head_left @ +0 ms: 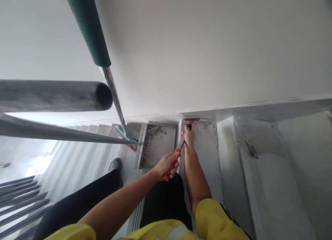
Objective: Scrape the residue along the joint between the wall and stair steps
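My left hand (167,165) is wrapped round the red grip of a long-handled scraper (181,143). Farther up, my right hand (189,136) grips its shaft close to the black and red head (190,122). That head rests low on a stair step (206,146), near the base of the wall. Left of the scraper lies a dustpan (141,153) with dirt and debris inside. Beyond it, a broom (126,136) with a green head and reddish bristles stands on a lower step, its pole leaning up along the wall.
A pale wall (207,53) runs along the stairs. A metal pole (64,129) and a hollow grey tube (52,95) cross the left side. Steps descend leftward past my shoe (115,163) to dark railing bars (23,198). More steps (282,184) rise at right.
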Motion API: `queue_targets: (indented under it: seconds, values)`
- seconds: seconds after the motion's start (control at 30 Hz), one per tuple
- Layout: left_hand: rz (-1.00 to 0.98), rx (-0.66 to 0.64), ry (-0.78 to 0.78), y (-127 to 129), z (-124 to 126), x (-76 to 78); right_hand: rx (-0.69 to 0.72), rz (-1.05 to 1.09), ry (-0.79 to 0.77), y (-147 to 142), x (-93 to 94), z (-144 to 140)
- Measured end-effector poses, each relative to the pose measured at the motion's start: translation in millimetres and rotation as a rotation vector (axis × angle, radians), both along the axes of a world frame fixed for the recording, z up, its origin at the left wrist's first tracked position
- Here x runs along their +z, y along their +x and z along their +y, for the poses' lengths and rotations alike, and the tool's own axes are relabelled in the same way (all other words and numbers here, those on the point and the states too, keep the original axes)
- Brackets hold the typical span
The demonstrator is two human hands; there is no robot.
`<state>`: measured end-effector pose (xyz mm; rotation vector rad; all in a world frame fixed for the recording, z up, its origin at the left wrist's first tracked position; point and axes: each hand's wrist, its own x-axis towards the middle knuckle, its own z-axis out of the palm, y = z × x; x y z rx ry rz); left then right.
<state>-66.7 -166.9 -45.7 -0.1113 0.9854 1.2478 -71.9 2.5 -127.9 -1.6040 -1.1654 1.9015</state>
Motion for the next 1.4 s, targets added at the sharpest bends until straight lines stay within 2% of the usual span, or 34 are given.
queue_targets:
  seconds: [0.13,0.3,0.43,0.63,0.77,0.93,1.03,1.23,1.4]
  values:
    - [-0.011,0.001,-0.004,0.6,1.6,-5.0,-0.011,-0.015,0.020,1.7,-2.6,2.8]
    - [-0.042,-0.005,0.030,3.7,1.8,-2.7,-0.028,-0.011,0.047,6.2,0.6,6.3]
    - [-0.029,0.004,0.042,12.9,-3.8,-0.8,0.026,0.008,0.089,11.8,4.1,2.3]
    - [-0.037,-0.015,0.007,10.9,5.3,-5.4,0.025,-0.096,0.086,12.7,-1.1,9.5]
    - [-0.051,-0.009,0.027,8.1,6.5,-1.6,0.059,-0.141,0.115,12.0,0.5,14.0]
    - [-0.038,0.002,0.028,20.5,0.4,5.5,0.059,-0.035,0.127,20.3,6.8,6.6]
    - [-0.045,-0.015,-0.004,20.2,10.1,6.1,0.012,-0.060,0.072,21.7,6.8,12.6]
    - [-0.023,-0.070,-0.052,18.7,46.6,4.4,-0.011,-0.154,0.028,26.6,-3.9,46.2]
    - [0.033,-0.077,-0.117,30.9,68.0,20.7,-0.016,-0.029,-0.045,36.3,1.2,57.2]
